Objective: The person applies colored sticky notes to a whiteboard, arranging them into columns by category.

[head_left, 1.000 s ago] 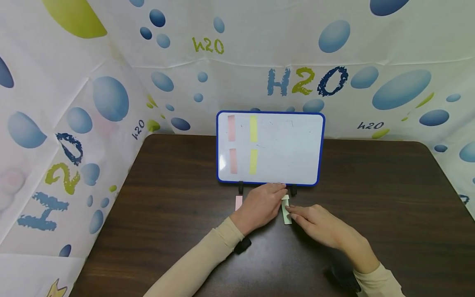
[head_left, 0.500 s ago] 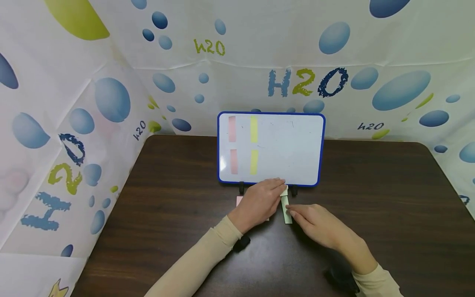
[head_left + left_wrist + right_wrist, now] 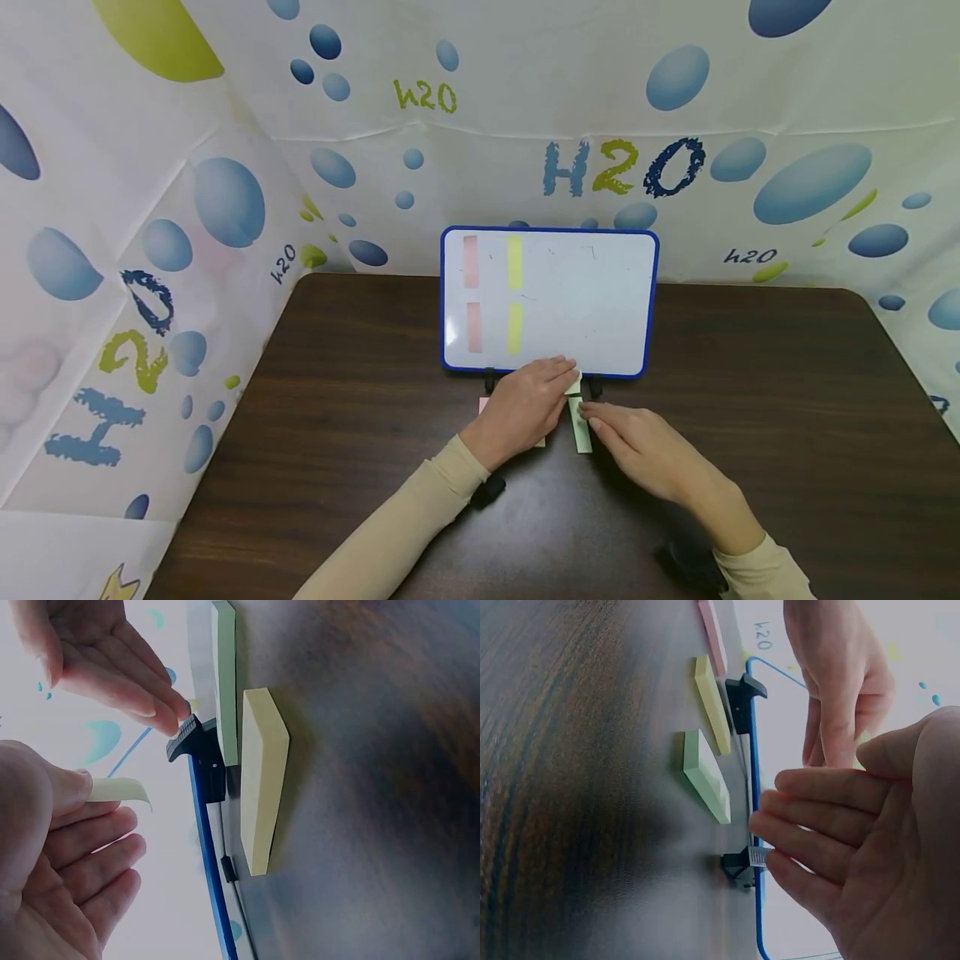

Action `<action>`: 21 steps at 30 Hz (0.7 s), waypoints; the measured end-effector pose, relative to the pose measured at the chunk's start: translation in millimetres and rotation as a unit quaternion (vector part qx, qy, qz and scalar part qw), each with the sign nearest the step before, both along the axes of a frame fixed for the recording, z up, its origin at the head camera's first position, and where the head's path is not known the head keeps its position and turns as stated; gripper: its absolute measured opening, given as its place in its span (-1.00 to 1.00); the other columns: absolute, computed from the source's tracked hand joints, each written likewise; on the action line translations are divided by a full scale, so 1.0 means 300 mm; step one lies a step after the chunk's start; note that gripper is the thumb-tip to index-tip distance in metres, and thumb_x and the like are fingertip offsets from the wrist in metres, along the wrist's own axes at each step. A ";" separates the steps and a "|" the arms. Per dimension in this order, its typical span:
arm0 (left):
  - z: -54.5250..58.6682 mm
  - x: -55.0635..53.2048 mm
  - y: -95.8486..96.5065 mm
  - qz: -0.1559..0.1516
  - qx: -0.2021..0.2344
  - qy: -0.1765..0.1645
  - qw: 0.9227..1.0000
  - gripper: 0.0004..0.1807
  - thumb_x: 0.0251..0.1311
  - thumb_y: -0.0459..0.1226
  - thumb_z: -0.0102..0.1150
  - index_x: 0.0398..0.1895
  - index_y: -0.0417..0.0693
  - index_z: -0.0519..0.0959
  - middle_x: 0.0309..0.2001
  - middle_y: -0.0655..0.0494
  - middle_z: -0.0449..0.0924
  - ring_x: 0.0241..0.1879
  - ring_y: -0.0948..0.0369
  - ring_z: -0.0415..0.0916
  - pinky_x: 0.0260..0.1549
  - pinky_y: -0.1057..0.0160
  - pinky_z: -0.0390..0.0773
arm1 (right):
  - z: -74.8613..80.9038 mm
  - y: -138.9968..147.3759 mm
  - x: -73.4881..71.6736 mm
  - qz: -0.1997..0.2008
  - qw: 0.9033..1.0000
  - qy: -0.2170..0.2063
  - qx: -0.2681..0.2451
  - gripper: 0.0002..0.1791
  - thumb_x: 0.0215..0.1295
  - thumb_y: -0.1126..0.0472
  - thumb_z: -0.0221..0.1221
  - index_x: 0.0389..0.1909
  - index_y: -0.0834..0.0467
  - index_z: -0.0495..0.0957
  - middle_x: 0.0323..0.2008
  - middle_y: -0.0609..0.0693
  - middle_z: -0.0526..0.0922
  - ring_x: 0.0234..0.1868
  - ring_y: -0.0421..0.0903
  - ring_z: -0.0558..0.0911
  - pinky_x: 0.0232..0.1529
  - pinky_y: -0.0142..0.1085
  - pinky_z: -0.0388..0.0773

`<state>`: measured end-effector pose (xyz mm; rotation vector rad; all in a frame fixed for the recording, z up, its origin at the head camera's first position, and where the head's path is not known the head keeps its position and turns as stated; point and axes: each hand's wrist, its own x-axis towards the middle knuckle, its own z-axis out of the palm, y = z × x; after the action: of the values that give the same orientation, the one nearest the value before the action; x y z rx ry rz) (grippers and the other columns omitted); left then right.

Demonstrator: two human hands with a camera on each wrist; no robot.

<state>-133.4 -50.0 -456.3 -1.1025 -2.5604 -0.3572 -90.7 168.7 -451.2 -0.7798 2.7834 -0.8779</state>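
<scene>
My left hand (image 3: 517, 414) pinches a pale green sticky note strip (image 3: 120, 790) between thumb and index finger, its free end curling. In the head view the strip shows just below the whiteboard's lower edge. My right hand (image 3: 645, 454) lies alongside with fingers extended, holding nothing; its fingertips are right at the green sticky note pad (image 3: 581, 427) in the head view. In the right wrist view, a yellow sticky note pad (image 3: 712, 705) and a pink sticky note pad (image 3: 714, 634) lie in a row with the green one. My left hand mostly covers these two in the head view.
A blue-framed whiteboard (image 3: 585, 308) stands behind the pads, bearing two pink strips (image 3: 471, 261) and two yellow strips (image 3: 514, 262) in columns. Black feet (image 3: 596, 386) hold its lower edge. A dark wooden table (image 3: 360, 350) lies beneath, with a printed curtain (image 3: 495, 50) behind.
My left hand has shifted slightly up and left, drawing the green strip away from its pad toward the whiteboard. My right fingertips have moved slightly up along the pad.
</scene>
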 end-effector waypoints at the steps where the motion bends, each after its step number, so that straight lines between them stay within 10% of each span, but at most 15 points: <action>1: 0.000 0.000 0.000 0.000 0.001 0.000 1.000 -0.66 0.42 -0.29 0.16 0.20 -0.12 0.64 0.23 0.05 0.66 0.27 0.19 0.59 0.32 0.29 0.53 | 0.000 0.001 0.000 -0.005 1.000 0.002 0.000 -0.56 0.63 0.11 -0.06 0.30 0.24 0.55 0.25 0.08 0.65 0.31 0.04 0.60 0.30 0.07 0.56; 21: -0.006 -0.032 -0.019 -0.005 0.035 0.069 0.997 -0.62 0.32 -0.35 0.25 0.20 -0.16 0.64 0.24 0.01 0.65 0.28 0.12 0.59 0.34 0.24 0.52 | -0.034 0.038 -0.043 -0.088 0.985 0.147 -0.030 -0.57 0.55 0.23 0.03 0.34 0.26 0.51 0.38 0.16 0.52 0.39 0.17 0.52 0.43 0.01 0.39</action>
<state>-143.2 -55.8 -458.1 -1.0770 -2.4052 -0.3571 -103.5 180.1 -461.4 -0.7342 3.1383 -0.9480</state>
